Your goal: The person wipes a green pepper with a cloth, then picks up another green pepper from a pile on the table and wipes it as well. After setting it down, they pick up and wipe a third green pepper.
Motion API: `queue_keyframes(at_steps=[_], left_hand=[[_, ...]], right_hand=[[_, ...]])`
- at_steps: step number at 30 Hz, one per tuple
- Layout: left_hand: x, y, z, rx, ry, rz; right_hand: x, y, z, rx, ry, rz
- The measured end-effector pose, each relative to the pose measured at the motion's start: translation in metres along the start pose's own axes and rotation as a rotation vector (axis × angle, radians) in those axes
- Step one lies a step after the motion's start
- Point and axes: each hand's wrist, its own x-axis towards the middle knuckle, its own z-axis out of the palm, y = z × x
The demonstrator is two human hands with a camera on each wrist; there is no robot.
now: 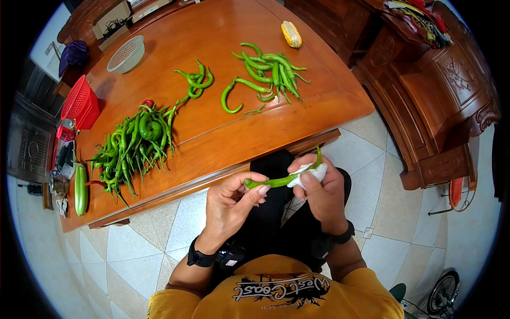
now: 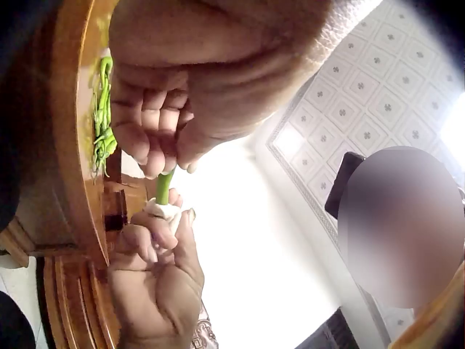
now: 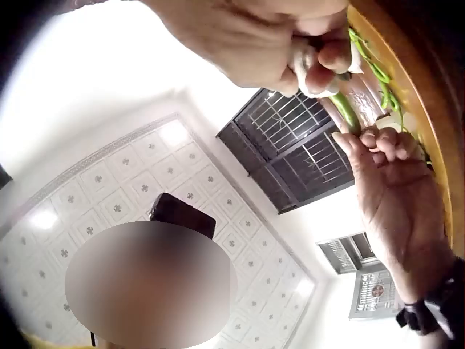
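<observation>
A long green chili pepper (image 1: 274, 182) spans the two hands above the person's lap, in front of the table edge. My left hand (image 1: 229, 204) pinches one end between thumb and fingers. Around the pepper's other half, my right hand (image 1: 322, 194) grips a white cloth (image 1: 308, 174), and the pepper's far tip sticks out past it. In the left wrist view a short green stretch of the pepper (image 2: 165, 187) shows between the fingertips and the cloth (image 2: 164, 211). The right wrist view shows the pepper (image 3: 345, 111) running from the cloth to the left fingertips.
On the wooden table (image 1: 212, 138) lie a large heap of green peppers (image 1: 135, 143), a smaller pile (image 1: 276, 72) and several loose ones (image 1: 196, 82). A red basket (image 1: 81, 103), a pale colander (image 1: 126, 55), a long green vegetable (image 1: 81, 189) and a corn cob (image 1: 291, 34) stand or lie around them.
</observation>
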Motion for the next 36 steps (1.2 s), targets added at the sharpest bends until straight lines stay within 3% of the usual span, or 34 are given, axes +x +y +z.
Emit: queue_keyframes(at_steps=[7,11,14,15,17,20,23,27,36], left_hand=[[0.001,-0.001,0.006,-0.094,-0.009,0.002],[0.002,-0.002,0.005,-0.006,-0.044,0.020],[0.008,0.000,0.006,0.165,0.039,0.173],[0.009,0.000,0.007,0.223,0.082,0.245],[0.007,0.003,0.006,0.179,0.099,0.203],[0.007,0.005,0.001,0.194,0.092,0.239],[0.005,0.018,0.001,0.180,-0.084,0.099],[0.006,0.008,0.010,0.431,-0.181,0.258],[0.002,0.011,0.005,0.403,-0.184,0.212]], right_hand=[[-0.004,0.008,0.011,0.086,-0.125,0.059],[-0.005,0.010,0.011,0.064,-0.096,-0.037],[-0.005,0.005,0.010,-0.236,-0.037,-0.204],[-0.002,0.005,0.010,-0.417,-0.026,-0.361],[0.008,0.004,0.009,-0.780,-0.001,-0.676],[0.007,0.006,0.007,-0.845,0.008,-0.681],[0.010,0.010,0.005,-0.944,-0.026,-0.753],[0.010,0.012,0.010,-0.980,-0.077,-0.784],[0.016,0.006,-0.004,-1.024,-0.064,-0.694]])
